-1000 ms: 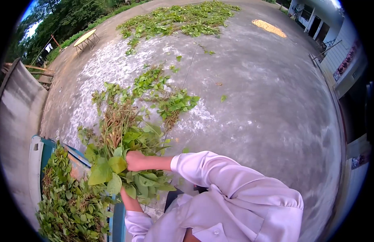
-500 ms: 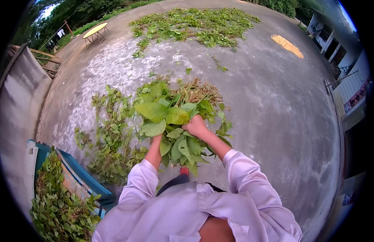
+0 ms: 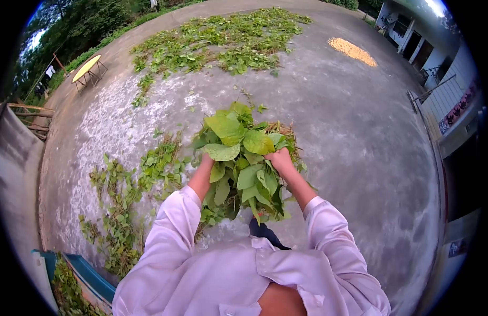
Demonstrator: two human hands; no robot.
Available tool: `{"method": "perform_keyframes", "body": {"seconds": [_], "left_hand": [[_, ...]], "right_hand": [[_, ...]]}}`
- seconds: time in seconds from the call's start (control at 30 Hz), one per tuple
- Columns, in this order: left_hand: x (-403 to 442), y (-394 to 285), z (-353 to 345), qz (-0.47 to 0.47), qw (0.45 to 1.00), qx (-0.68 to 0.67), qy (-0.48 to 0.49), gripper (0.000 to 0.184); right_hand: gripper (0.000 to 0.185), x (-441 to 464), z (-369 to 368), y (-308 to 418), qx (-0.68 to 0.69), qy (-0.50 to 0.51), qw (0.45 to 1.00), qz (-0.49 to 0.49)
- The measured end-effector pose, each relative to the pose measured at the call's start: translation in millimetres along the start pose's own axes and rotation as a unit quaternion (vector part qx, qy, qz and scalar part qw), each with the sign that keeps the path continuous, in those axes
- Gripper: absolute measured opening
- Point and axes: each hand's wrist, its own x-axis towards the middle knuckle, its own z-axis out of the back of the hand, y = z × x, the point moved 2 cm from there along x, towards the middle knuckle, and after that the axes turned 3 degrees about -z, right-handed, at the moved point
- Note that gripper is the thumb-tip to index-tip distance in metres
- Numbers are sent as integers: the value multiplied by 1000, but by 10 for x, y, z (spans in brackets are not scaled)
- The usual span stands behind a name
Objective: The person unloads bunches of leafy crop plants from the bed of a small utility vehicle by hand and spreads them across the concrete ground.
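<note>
A thick bundle of leafy green plants point(image 3: 249, 179) is held up in front of my body, with broad leaves hanging down and brownish stems at its far right side. My right hand point(image 3: 279, 159) grips it from the right, fingers closed round the stems. On the opposite side my left hand point(image 3: 207, 159) holds the bundle too, its fingers mostly covered by leaves. Below and left of the bundle, more cut plants point(image 3: 117, 205) lie strewn on the concrete ground point(image 3: 354, 174).
A wide spread of plants point(image 3: 223, 39) covers the ground ahead. Yellow grains point(image 3: 352, 51) lie in a patch at far right. At lower left stands a blue-edged cart point(image 3: 91, 276) with plants in it. A round yellow tray point(image 3: 86, 68) rests on a stand, far left.
I have moved forward and turned slightly right, carrying the bundle in both hands. The cart has slid toward the lower left edge of view, and the strewn plants have shifted left.
</note>
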Motion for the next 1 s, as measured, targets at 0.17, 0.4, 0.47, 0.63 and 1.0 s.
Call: {"method": "perform_keyframes", "body": {"seconds": [0.17,0.4,0.47,0.63,1.0], "left_hand": [[1609,-362,-302,3,999,55,-1,35],[3580,-814,-421,-12,995,96,13,35],[4207,-899,-392,-14,995,95,23,35],[5573,-1293,-658,-34,999,23,4,15],[8843,-2516,-1877,-4,1000,-5,-25,22]], "right_hand": [[21,1349,612,258,-33,-19,994,-103],[21,3257,1256,463,-9,-29,996,-86],[21,3900,1481,406,60,-31,995,-74],[25,5509,2250,334,95,-95,982,-130],[30,8283,4265,801,135,-210,965,-81]]}}
